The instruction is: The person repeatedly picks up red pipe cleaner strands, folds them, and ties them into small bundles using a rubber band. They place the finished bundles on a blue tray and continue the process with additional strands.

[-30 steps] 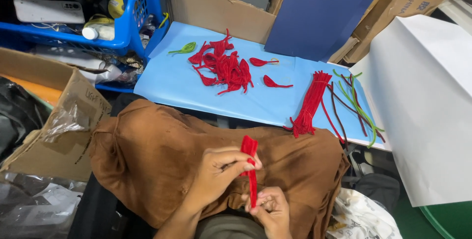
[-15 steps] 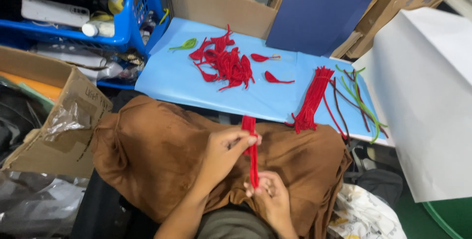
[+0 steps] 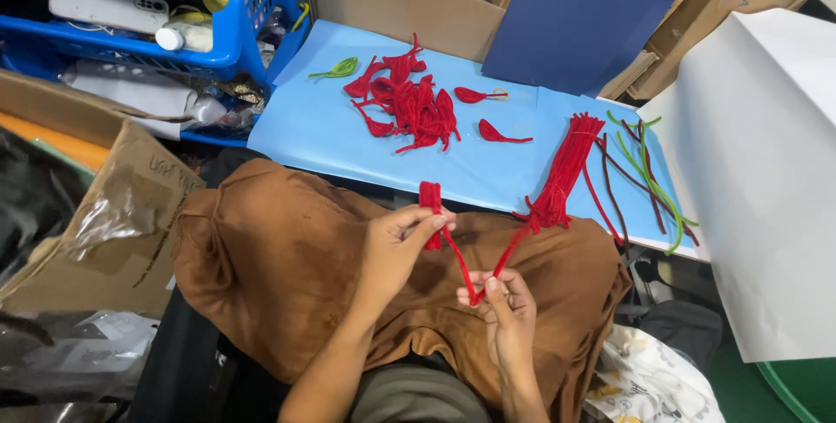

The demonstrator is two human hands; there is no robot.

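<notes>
Since half a second ago, the red stem (image 3: 453, 253) has gone from a straight upright strip to a V: the left hand (image 3: 396, 249) keeps pinching its folded upper end, while the right hand (image 3: 505, 310) has dropped toward the body and pinches the bend at the bottom. Both hands hold it over the brown cloth (image 3: 270, 258) on the lap, near the blue sheet's (image 3: 305, 127) front edge. One leg runs up-left to the left hand; the other rises up-right toward the red bundle (image 3: 562, 175) lying at the sheet's right side. The right hand is nearer that bundle. Finished red petals (image 3: 409, 101) lie at the sheet's far edge.
</notes>
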